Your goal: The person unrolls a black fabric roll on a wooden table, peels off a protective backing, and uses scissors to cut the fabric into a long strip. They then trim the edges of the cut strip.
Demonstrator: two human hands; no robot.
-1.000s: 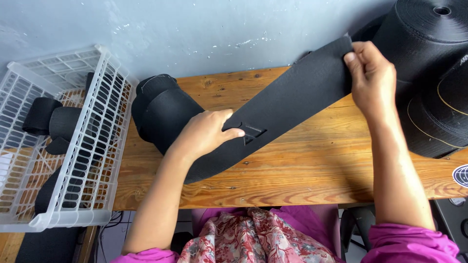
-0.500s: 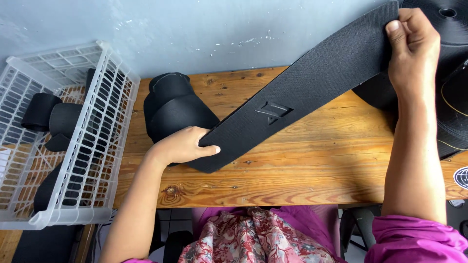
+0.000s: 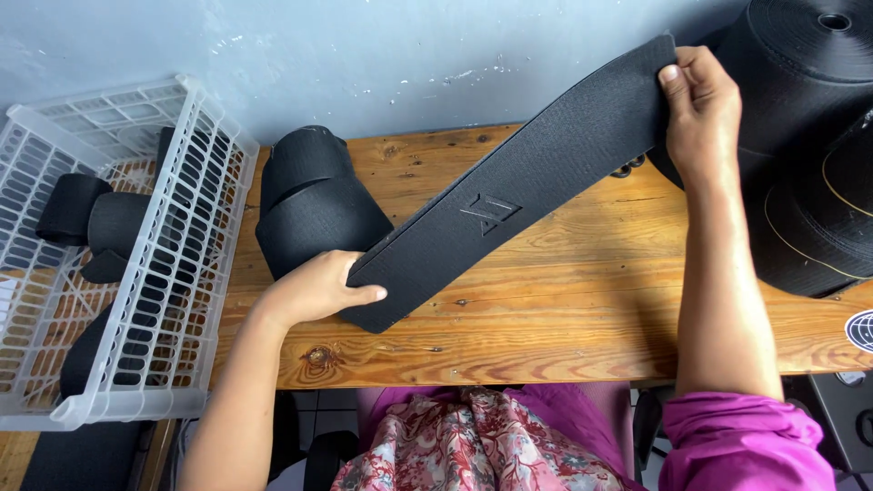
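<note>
Presently, both hands grip the black elastic strap [image 3: 509, 214] taut over the desk [image 3: 564, 309]: left hand [image 3: 314, 289] pinning its lower end, right hand [image 3: 700, 105] pinching the upper, with folded pieces [image 3: 314, 205] already stacked beside.

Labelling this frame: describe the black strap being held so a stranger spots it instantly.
On the wooden table, a wide flat black strap runs diagonally between the left hand and the right hand. Unlike the rolled black bands beside it, it lies stretched out, with a small embossed emblem mid-length.
</note>
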